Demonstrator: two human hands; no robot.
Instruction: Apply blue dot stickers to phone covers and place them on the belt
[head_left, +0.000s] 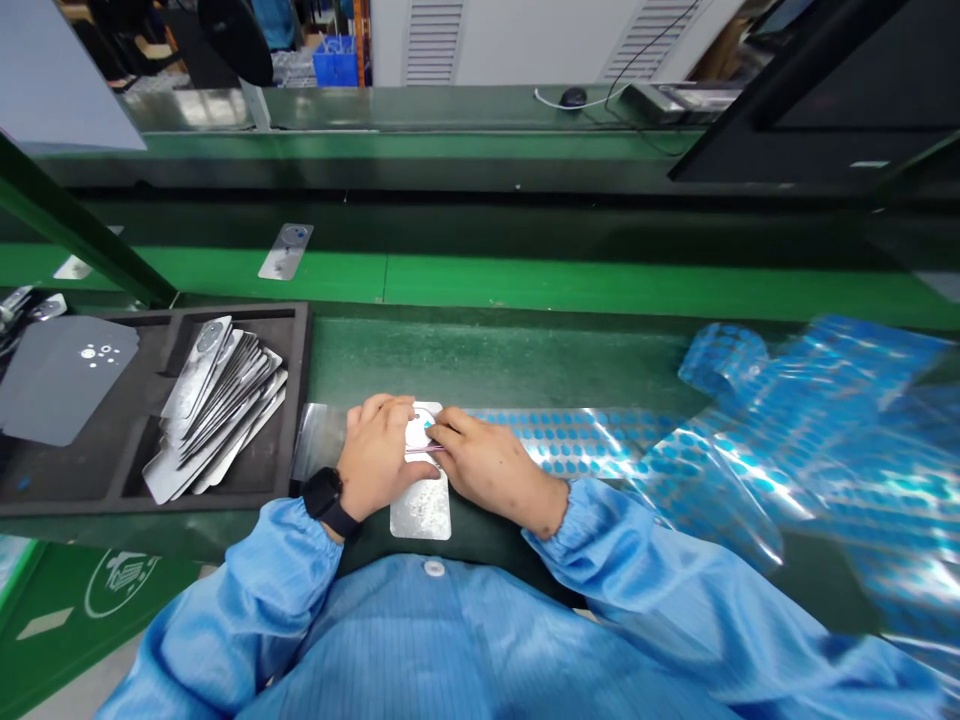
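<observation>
A silvery phone back panel (420, 508) with a white ring at its top end lies on the green bench in front of me. My left hand (381, 455), wearing a black watch, grips its left side, the thumb reaching across it. My right hand (491, 465) has its fingertips pinched at the ring, by a small blue sticker (428, 426). A thin pinkish line crosses the panel under the fingers; what it is I cannot make out. Right of my hands runs a clear sheet of blue round stickers (570, 440), passing under the right forearm.
To the left, a black divided tray (301, 400) holds a fanned pile of similar panels (225, 410) and grey sheets (67, 375). Another panel (286, 252) rests on the green strip behind. Crumpled blue-dotted film (847, 450) covers the right side. A dark monitor (847, 90) overhangs the back right.
</observation>
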